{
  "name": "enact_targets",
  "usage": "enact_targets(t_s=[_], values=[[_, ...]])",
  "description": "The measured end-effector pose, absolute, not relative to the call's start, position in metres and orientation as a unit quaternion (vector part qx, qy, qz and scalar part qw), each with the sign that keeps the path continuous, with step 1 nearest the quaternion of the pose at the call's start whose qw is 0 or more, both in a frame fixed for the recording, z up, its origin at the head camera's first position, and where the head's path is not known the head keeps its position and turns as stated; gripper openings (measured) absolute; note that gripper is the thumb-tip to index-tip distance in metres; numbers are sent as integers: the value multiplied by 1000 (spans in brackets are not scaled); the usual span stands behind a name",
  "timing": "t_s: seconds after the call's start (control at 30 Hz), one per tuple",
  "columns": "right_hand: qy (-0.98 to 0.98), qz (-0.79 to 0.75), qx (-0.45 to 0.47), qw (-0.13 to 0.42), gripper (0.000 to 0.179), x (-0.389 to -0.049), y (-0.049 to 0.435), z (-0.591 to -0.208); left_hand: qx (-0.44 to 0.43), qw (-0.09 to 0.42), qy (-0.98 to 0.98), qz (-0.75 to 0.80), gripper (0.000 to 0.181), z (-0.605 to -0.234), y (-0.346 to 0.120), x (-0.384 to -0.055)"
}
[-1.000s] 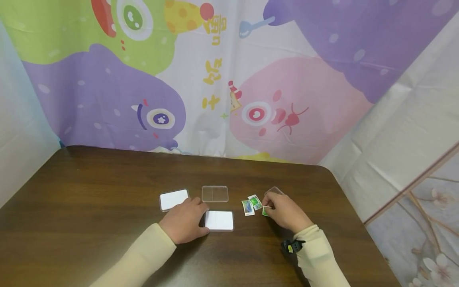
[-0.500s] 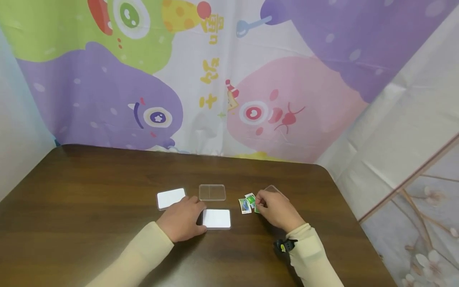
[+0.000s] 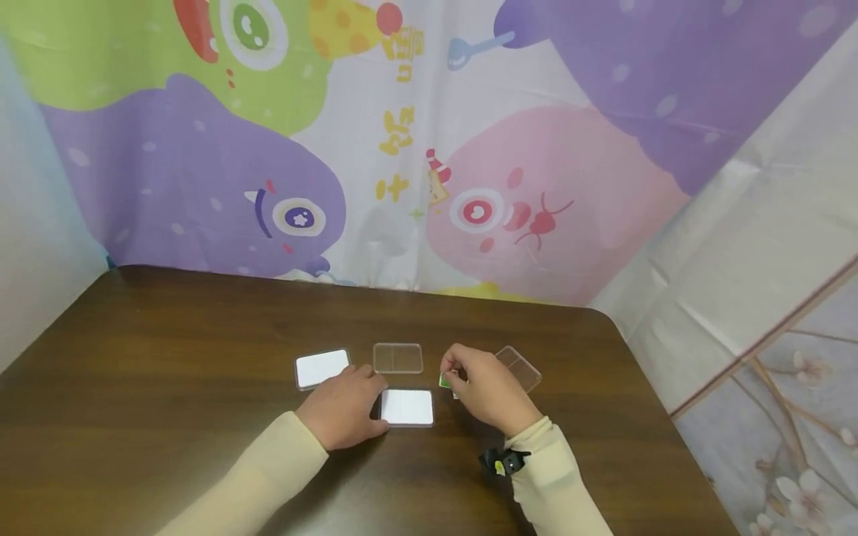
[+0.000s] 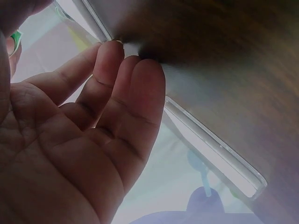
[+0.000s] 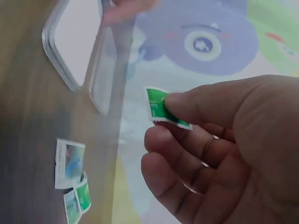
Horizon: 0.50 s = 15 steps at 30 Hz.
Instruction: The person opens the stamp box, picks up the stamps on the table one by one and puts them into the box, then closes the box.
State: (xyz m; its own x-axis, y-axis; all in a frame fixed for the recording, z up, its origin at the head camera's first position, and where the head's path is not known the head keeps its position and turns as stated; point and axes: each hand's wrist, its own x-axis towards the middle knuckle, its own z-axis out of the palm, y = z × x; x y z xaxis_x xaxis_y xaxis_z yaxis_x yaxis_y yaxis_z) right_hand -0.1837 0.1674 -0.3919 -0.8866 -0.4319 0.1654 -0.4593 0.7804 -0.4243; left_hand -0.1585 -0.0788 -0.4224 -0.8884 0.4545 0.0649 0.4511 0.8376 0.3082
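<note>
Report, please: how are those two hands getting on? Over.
Right hand pinches green stamp. Left hand at near white-filled case, grip unclear. Right hand mostly blocks head view of loose stamps.

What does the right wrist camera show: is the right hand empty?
No, in this view the right hand pinches a green stamp.

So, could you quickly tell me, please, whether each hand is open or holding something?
Left hand: thumb and forefinger at the end of the near box; whether gripping can't be told.
Right hand: closed, pinching a green stamp.
</note>
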Motion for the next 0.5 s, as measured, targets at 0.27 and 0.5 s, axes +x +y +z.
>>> enact_targets(t_s=[0.27, 0.5], values=[[-943, 224, 243, 47, 12, -181, 162, -394, 237, -3, 959, 159, 47, -423, -77, -160], [-941, 223, 250, 52, 12, -182, 161, -399, 236, -1, 957, 167, 47, -424, -78, -158]])
